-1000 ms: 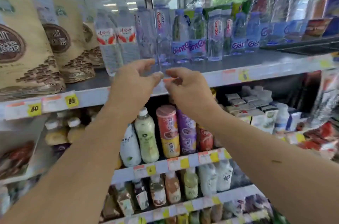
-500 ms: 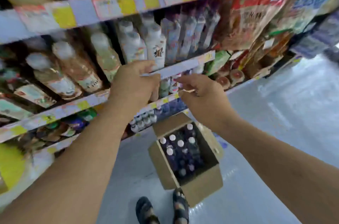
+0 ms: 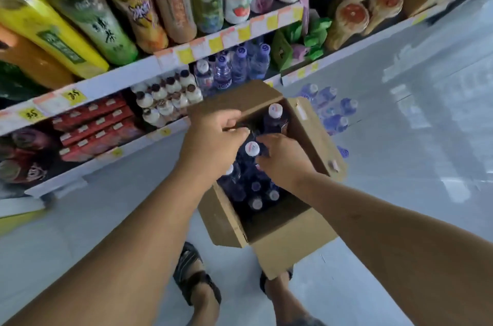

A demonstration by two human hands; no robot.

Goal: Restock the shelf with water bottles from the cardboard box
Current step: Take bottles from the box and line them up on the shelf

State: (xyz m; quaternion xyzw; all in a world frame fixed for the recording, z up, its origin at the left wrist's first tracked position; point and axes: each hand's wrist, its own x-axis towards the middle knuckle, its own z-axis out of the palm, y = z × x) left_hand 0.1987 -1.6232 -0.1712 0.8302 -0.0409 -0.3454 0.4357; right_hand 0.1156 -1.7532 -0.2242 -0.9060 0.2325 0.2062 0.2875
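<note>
Inside the cardboard box (image 3: 282, 245), right hand (image 3: 282, 163) grip closed round a water bottle (image 3: 252, 148), left hand (image 3: 213, 141) curled, hold unclear.

A shop: tiered shelves (image 3: 120, 80) crammed with bottled drinks (image 3: 170, 0), fronted by yellow price tags (image 3: 76, 96).

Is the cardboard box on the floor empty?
No, several capped water bottles stand upright inside the open cardboard box.

On my feed the left grip (image 3: 213, 138) and right grip (image 3: 282, 163) are bare, as are both forearms (image 3: 120, 245), and each foot wears a dark, broad-strapped sandal (image 3: 196, 275).
</note>
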